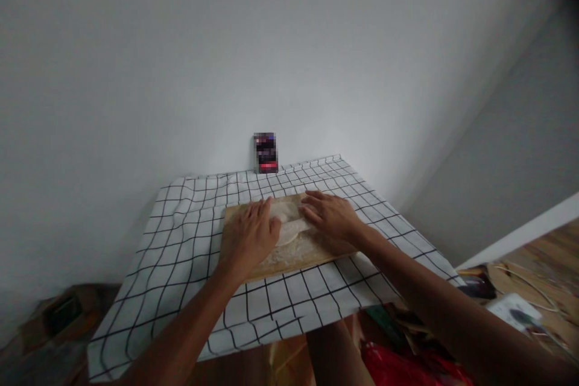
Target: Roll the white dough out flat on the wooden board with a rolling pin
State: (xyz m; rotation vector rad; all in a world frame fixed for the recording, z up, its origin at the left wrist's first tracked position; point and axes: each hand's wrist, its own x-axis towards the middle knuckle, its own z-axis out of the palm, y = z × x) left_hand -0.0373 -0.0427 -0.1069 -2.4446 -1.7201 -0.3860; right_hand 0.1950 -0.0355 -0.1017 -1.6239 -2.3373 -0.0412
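Note:
A flat sheet of pale dough point(284, 210) lies on a flour-dusted wooden board point(265, 270). Across the dough runs a pale, floury bar that looks like a rolling pin point(292, 230), its ends covered by my hands. My left hand point(256, 230) rests palm down over the bar's left end, fingers stretched forward and thumb toward the middle. Over the right end lies my right hand point(332, 214), also palm down, with its fingers extended to the left and slightly apart. Neither hand's fingers are seen wrapped round the bar.
A black-and-white checked cloth point(181, 253) covers the table under the board. A phone-like dark object point(266, 152) leans on the wall behind. On the floor are a cardboard box point(63, 316) at left, a red bag point(402, 365) and a white power strip point(513, 310) at right.

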